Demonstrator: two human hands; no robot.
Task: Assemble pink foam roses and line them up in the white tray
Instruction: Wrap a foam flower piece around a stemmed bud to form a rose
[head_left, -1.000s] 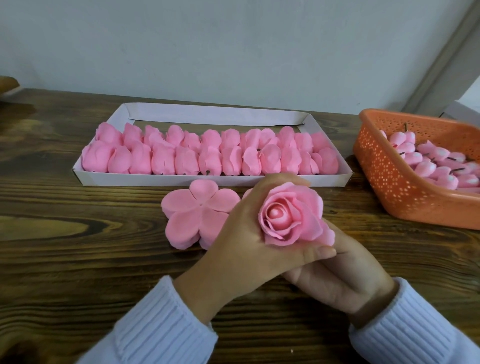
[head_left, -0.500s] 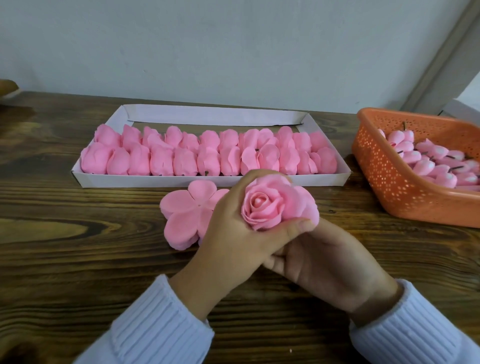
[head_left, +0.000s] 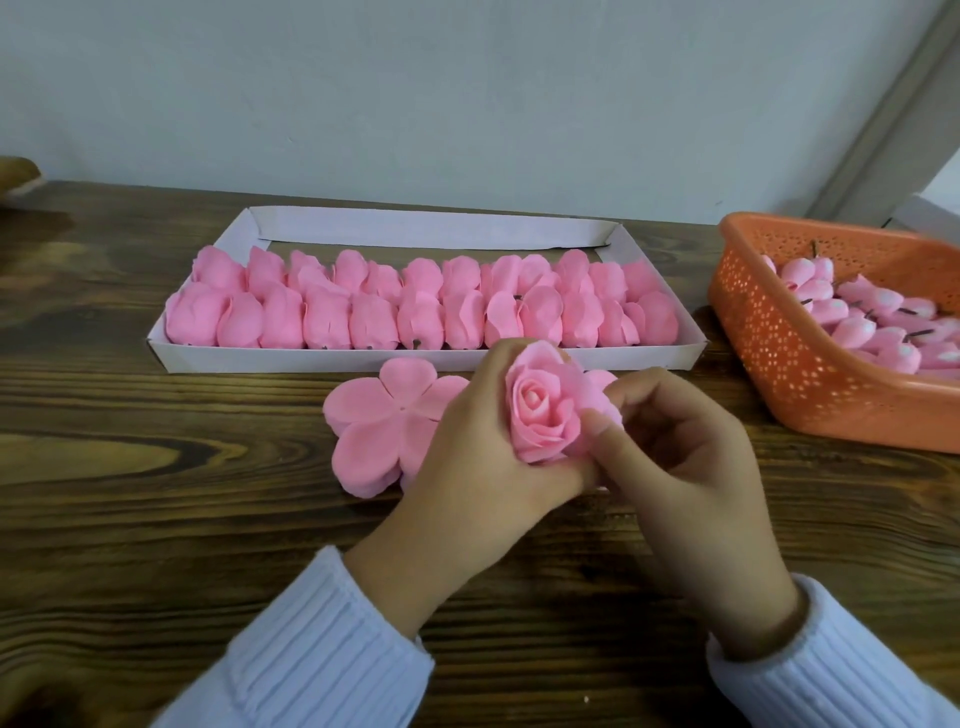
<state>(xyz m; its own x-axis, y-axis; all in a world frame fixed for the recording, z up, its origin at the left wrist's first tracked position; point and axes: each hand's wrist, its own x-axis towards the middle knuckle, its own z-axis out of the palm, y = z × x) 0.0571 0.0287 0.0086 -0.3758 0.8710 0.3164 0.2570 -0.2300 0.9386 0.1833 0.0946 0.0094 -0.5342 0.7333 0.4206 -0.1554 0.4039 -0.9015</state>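
Observation:
A pink foam rose (head_left: 540, 405) is held upright above the wooden table, its spiral centre facing me. My left hand (head_left: 483, 462) grips it from the left and below. My right hand (head_left: 680, 457) pinches an outer petal on the rose's right side between thumb and fingers. Behind the left hand, a stack of flat five-lobed pink petal pieces (head_left: 384, 421) lies on the table. The white tray (head_left: 322, 358) stands further back and holds two rows of several finished pink roses (head_left: 415, 306) lying on their sides.
An orange perforated plastic basket (head_left: 789, 364) sits at the right edge, filled with several pink rose buds (head_left: 862, 317) with dark stems. The back strip of the tray (head_left: 431, 228) has no roses. A grey wall rises behind the table.
The rose has tilted upright and shifted a little left. My right hand has come up from under the rose and now pinches a petal on its right side.

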